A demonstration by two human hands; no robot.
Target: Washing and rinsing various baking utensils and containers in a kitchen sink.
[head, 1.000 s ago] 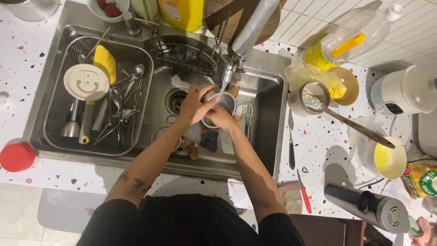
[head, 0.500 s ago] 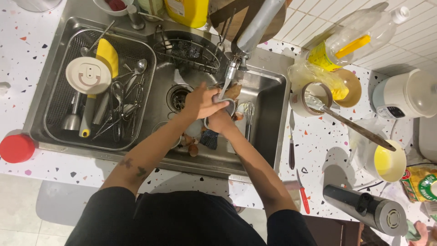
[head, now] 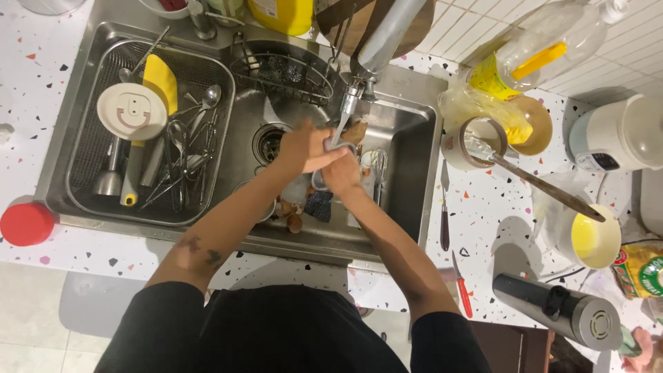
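Both my hands are together in the steel sink [head: 414, 207], right under the tap [head: 352, 93]. A thin stream of water [head: 338, 130] runs down onto them. My left hand [head: 300, 148] lies over the top of a small metal cup [head: 319, 181], covering most of it. Just below and to the right, my right hand [head: 343, 174] grips the cup. Only a bit of its rim shows between my fingers. Eggshell pieces [head: 290, 213] and a dark scrubber [head: 319, 205] lie in the basin beneath my forearms.
A wire basket [head: 83, 159] in the left of the sink holds cutlery, a white round lid [head: 131, 110] and a yellow tool. A whisk [head: 378, 169] lies in the basin. On the counter are a red lid [head: 26, 224], a knife [head: 445, 207], a steel flask [head: 559, 311] and a bowl [head: 592, 238].
My left hand has slid over the cup's mouth, hiding the rim that showed a second ago. Both hands stay under the running tap.
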